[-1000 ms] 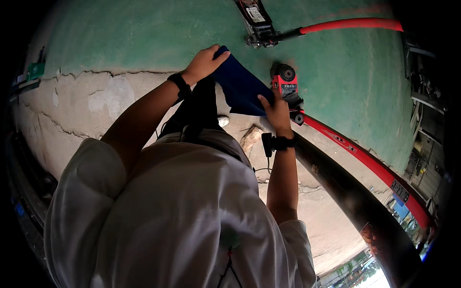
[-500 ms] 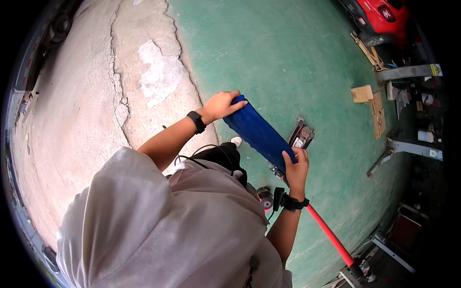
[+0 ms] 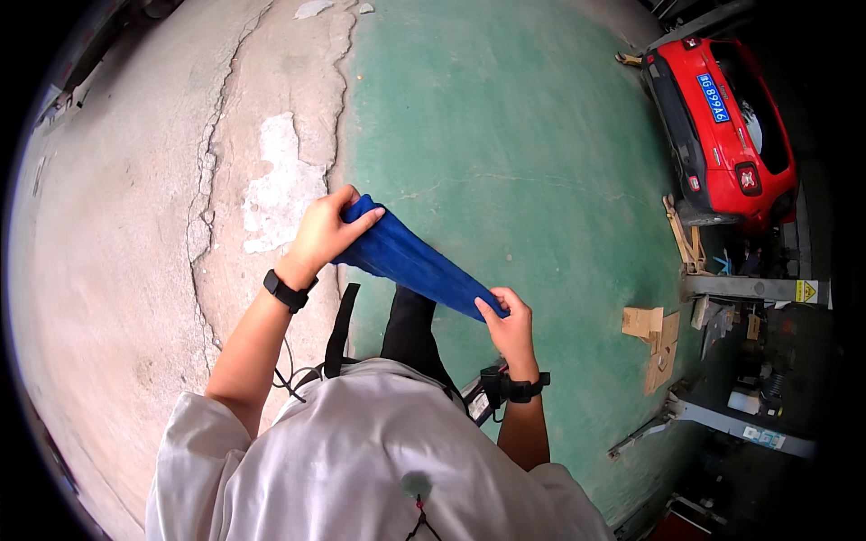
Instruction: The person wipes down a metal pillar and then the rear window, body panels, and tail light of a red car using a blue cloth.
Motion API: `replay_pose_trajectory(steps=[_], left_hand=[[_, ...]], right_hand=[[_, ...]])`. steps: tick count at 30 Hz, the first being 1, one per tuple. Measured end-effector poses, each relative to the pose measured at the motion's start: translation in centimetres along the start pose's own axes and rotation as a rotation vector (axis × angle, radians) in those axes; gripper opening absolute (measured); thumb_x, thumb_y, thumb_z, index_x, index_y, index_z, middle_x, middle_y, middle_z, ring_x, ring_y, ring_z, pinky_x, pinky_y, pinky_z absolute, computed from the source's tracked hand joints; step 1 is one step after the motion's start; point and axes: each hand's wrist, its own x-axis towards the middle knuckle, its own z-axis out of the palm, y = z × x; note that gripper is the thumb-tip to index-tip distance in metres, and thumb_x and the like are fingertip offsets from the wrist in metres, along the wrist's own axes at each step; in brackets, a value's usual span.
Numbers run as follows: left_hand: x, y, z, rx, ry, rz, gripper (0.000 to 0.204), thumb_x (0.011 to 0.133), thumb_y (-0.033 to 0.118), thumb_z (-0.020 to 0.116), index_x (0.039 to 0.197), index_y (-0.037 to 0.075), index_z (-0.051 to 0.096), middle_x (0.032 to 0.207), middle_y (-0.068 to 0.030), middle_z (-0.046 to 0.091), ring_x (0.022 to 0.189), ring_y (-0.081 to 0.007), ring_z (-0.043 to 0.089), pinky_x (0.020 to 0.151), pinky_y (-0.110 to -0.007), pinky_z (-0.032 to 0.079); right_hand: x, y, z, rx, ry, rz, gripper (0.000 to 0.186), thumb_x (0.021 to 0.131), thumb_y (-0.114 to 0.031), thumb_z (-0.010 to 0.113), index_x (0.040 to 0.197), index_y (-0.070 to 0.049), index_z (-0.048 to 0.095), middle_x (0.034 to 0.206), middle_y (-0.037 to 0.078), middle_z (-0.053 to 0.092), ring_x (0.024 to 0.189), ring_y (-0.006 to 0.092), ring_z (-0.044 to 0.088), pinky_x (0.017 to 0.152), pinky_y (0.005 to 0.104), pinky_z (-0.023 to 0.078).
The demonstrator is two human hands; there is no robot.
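A folded blue cloth (image 3: 417, 260) is stretched between my two hands in front of my body, slanting down from left to right. My left hand (image 3: 327, 233) pinches its upper left end, thumb on top and fingers curled behind. At the lower right end, my right hand (image 3: 511, 332) grips a narrow gathered corner between thumb and fingers. Each wrist wears a black band, and the right one carries a small black box (image 3: 492, 386). Below the cloth, my dark-trousered leg (image 3: 410, 329) shows.
Green painted floor (image 3: 505, 117) meets cracked concrete (image 3: 153, 180) along a broken edge at left. A red car (image 3: 722, 126) stands at far right, near grey lift arms (image 3: 749, 288) and flattened cardboard (image 3: 663, 347). Part of a floor jack (image 3: 474, 397) shows beside my right forearm.
My view has turned, bringing the red car more fully into sight. The cloth and both hands sit further left in the picture, and the cloth looks narrower toward my right hand.
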Motion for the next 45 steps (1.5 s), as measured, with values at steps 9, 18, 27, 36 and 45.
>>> replay_pose_trajectory(steps=[9, 18, 27, 36, 45], left_hand=[[17.5, -2.2, -2.2, 0.073, 0.094, -0.158, 0.037, 0.081, 0.035, 0.074, 0.081, 0.001, 0.058, 0.060, -0.0099, 0.052, 0.054, -0.0166, 0.049, 0.053, -0.031, 0.042], [33.3, -4.2, -4.4, -0.265, 0.020, -0.260, 0.017, 0.089, 0.016, 0.067, 0.099, 0.005, 0.057, 0.094, 0.0017, 0.060, 0.089, -0.0075, 0.055, 0.085, -0.024, 0.043], [59.0, -7.6, 2.5, -0.391, 0.244, -0.100, 0.020, 0.088, 0.014, 0.069, 0.089, 0.005, 0.051, 0.098, -0.0025, 0.060, 0.090, -0.0109, 0.056, 0.082, -0.026, 0.045], [86.7, -0.5, 14.1, -0.187, -0.111, 0.046, 0.027, 0.086, 0.017, 0.068, 0.079, 0.001, 0.047, 0.077, -0.0070, 0.057, 0.075, -0.0201, 0.057, 0.072, -0.033, 0.049], [100.2, 7.1, 26.0, -0.340, -0.961, -0.192, 0.016, 0.078, 0.005, 0.062, 0.075, 0.008, 0.047, 0.070, 0.0055, 0.046, 0.068, -0.0071, 0.044, 0.062, -0.024, 0.037]], right_hand=[[32.3, -2.6, -0.5, 0.099, -0.186, -0.144, 0.022, 0.078, -0.014, 0.077, 0.084, 0.000, 0.061, 0.061, -0.002, 0.052, 0.057, 0.0055, 0.046, 0.054, 0.0224, 0.038], [52.9, -3.2, -1.2, 0.254, -0.268, -0.183, 0.026, 0.086, -0.020, 0.072, 0.083, 0.002, 0.059, 0.072, -0.003, 0.055, 0.067, 0.0051, 0.045, 0.062, 0.0206, 0.039], [72.1, 2.7, -3.6, 0.151, -0.131, -0.267, 0.032, 0.081, -0.006, 0.067, 0.105, -0.002, 0.046, 0.098, 0.008, 0.052, 0.095, 0.0191, 0.050, 0.089, 0.0309, 0.041], [83.9, 7.1, -14.3, -0.391, 0.253, -0.077, 0.019, 0.084, -0.015, 0.068, 0.102, -0.008, 0.069, 0.100, 0.011, 0.057, 0.095, 0.0299, 0.055, 0.081, 0.0381, 0.045], [93.8, 20.0, -21.1, -0.365, 0.487, 0.171, 0.019, 0.087, -0.009, 0.061, 0.106, -0.009, 0.067, 0.094, 0.011, 0.058, 0.084, 0.0294, 0.058, 0.074, 0.0359, 0.048]])
